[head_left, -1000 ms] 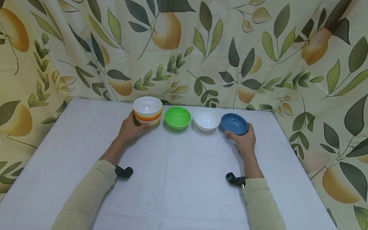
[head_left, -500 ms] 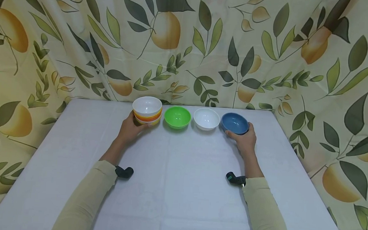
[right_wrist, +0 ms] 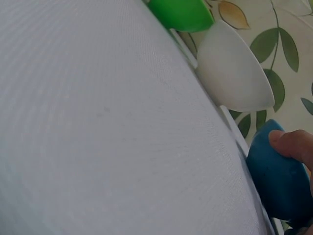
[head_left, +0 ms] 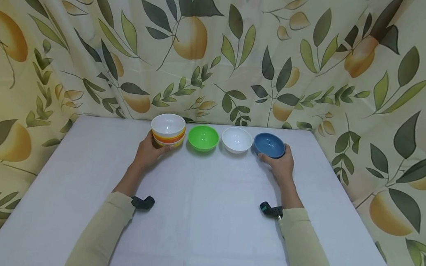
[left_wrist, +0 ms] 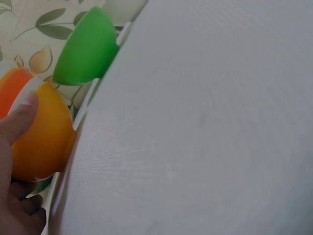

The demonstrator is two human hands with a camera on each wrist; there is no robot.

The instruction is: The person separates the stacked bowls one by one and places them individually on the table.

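My left hand [head_left: 150, 151] grips a stack of nested bowls [head_left: 168, 130] at the left end of a row, thumb on the near side. White is on top, with orange, white and yellow bands below; in the left wrist view the lowest bowl [left_wrist: 46, 134] looks yellow-orange. At the row's right end, my right hand [head_left: 282, 161] holds a blue bowl [head_left: 269, 144], its thumb [right_wrist: 283, 142] on the near wall. Between them stand a green bowl [head_left: 203, 138] and a white bowl [head_left: 237, 140], both upright and untouched by either hand.
The row lies near the far edge of a table covered with a white cloth [head_left: 208, 207]. Behind hangs a curtain [head_left: 216, 84] printed with leaves and fruit. A small black device [head_left: 143, 202] is worn on each wrist.
Both hands keep their holds and the bowls stay in the same order. The whole head view has shifted slightly; otherwise little differs.
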